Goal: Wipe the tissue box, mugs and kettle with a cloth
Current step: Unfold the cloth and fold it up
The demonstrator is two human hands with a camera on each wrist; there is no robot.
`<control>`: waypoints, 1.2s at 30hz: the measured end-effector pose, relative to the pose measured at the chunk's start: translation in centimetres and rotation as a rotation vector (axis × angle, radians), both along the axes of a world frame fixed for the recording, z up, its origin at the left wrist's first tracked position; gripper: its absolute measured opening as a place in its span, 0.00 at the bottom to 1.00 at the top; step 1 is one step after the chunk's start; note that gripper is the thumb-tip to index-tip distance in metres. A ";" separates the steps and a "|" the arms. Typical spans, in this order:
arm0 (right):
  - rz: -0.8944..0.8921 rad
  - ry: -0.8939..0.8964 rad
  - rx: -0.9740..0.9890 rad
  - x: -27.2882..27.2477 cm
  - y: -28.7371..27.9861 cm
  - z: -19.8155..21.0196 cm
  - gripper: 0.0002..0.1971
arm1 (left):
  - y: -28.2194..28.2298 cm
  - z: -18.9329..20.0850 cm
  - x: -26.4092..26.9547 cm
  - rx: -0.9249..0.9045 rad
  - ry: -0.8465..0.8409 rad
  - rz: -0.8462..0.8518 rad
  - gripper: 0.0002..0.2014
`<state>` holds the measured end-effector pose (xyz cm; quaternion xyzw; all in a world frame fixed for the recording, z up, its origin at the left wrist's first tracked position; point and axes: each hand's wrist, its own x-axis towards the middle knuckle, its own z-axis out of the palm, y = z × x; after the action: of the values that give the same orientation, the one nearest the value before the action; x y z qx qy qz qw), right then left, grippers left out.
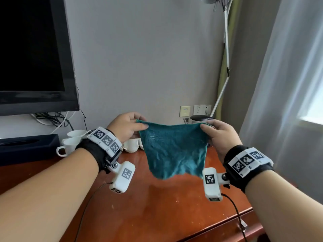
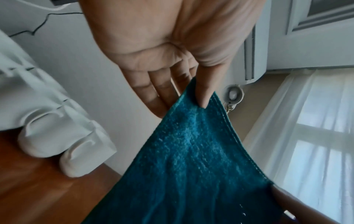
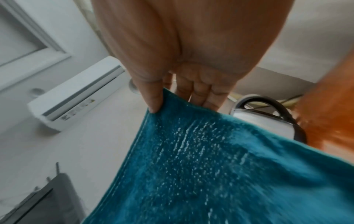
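Cloth (image 1: 174, 149): teal, spread flat, hanging above the table. Tissue box (image 1: 26, 145): dark, far left. Mugs (image 1: 70, 145): white, beside the box. Kettle (image 3: 268, 122): white, black handle, behind the cloth.

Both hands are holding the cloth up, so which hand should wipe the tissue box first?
Probably the left hand. The tissue box lies at the desk's left end, just beyond that wrist. The right hand pinches the cloth nearer the kettle.

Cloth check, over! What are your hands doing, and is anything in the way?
Left hand and right hand each pinch a top corner. Teal cloth hangs spread above the table. Nothing in the way.
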<state>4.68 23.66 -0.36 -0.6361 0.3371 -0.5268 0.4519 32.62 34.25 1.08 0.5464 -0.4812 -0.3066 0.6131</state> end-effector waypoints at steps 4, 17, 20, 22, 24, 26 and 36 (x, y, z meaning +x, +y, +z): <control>0.083 0.182 -0.092 -0.1 0.4 1.1 0.04 | 0.4 -0.3 0.0 0.155 -0.121 -0.095 0.08; 0.264 1.199 0.168 -0.1 0.0 -7.6 0.04 | -0.3 -9.9 0.5 0.770 -0.756 -0.328 0.02; 0.207 1.195 0.105 0.8 -1.6 -7.6 0.04 | -1.9 -10.0 1.4 0.737 -0.724 -0.250 0.01; 0.173 1.193 0.086 1.2 -2.9 -7.7 0.03 | -2.9 -10.3 2.1 0.740 -0.675 -0.209 0.02; 0.141 1.179 0.085 1.6 -4.1 -7.8 0.03 | -3.9 -10.7 2.8 0.732 -0.664 -0.164 0.02; 0.122 1.177 0.087 2.1 -5.2 -8.0 0.03 | -4.8 -10.9 3.3 0.725 -0.681 -0.129 0.03; 0.190 1.372 -0.024 4.4 -8.6 -9.3 0.04 | -7.6 -10.7 3.9 0.818 -0.833 -0.266 0.05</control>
<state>9.05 15.04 -9.69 -0.8571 0.4838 0.0327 0.1738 36.53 26.63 -9.61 0.7474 -0.5883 -0.3010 0.0689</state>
